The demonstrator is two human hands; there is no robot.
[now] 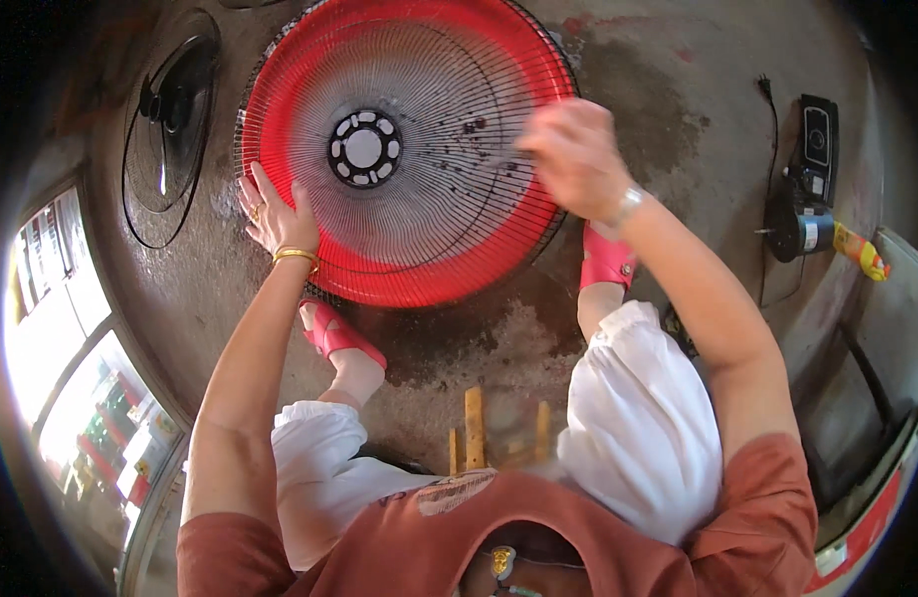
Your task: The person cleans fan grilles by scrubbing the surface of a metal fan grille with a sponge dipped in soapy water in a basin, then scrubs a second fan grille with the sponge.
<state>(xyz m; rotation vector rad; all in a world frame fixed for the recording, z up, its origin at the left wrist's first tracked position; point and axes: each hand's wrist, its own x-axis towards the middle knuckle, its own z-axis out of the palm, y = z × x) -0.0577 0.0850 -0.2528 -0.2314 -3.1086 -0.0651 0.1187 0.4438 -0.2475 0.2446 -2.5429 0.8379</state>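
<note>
A round fan grille point(429, 214) of thin dark wires, with a pale disc point(363, 149) at its centre, lies over a wide red basin point(419, 283) on the floor. My left hand point(277, 216) rests on the grille's left edge, fingers spread. Over the grille's right side, my right hand point(576, 154) is smeared by motion. Its fingers look curled together, and what they hold, if anything, cannot be made out. Dark specks point(476, 126) dot the wires to the left of that hand.
Another black fan grille with blades point(170, 109) stands at the left. A black fan motor unit point(799, 214) lies at the right, near a plug and cord point(766, 92) and a yellow packet point(861, 251). The concrete floor point(459, 343) has wet patches. Wooden legs point(475, 428) show below me.
</note>
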